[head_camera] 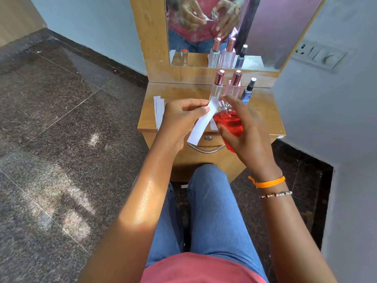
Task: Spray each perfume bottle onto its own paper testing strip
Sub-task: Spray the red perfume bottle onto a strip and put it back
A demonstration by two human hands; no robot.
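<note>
red bottle [229, 123], white strip [202, 123]; perhaps bluish vial [246, 92]

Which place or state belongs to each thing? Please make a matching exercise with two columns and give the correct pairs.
1. red perfume bottle
2. paper strip
3. spare strips
4. dark blue bottle

A. lying at the table's left edge
B. pinched in the left hand
C. standing near the mirror, capped
D. held in the right hand

Pairs: 1-D, 2-B, 3-A, 4-C
</note>
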